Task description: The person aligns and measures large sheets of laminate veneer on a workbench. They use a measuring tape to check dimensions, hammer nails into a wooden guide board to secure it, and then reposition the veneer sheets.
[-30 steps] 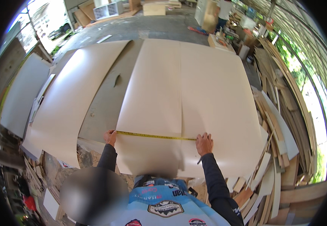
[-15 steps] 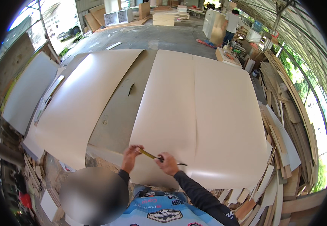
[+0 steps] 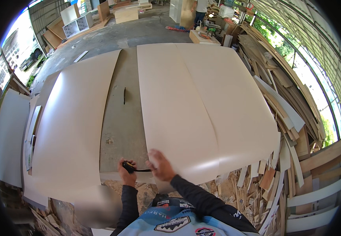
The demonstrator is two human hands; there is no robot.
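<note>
My left hand (image 3: pixel 128 177) is closed around a black and yellow tape measure (image 3: pixel 129 166) at the near end of the grey board strip (image 3: pixel 122 129). No yellow blade shows, and a black strap (image 3: pixel 143 170) trails from the case toward my right hand. Fingers apart and a little blurred, my right hand (image 3: pixel 161 166) is over the near left edge of a large pale sheet (image 3: pixel 178 114). Whether its palm presses on that sheet I cannot tell. Another pale sheet (image 3: pixel 76 122) lies left of the strip.
A thin dark piece (image 3: pixel 124 96) rests on the grey strip. Wooden offcuts (image 3: pixel 245 185) are heaped below the sheets' right side, with long boards (image 3: pixel 296 94) stacked beyond. White panels (image 3: pixel 9 133) lean at the left. A person (image 3: pixel 200 11) stands at the back.
The tape measure has passed from my right hand to my left, and its yellow blade no longer shows. My right hand has opened and moved left. The view has shifted to the right.
</note>
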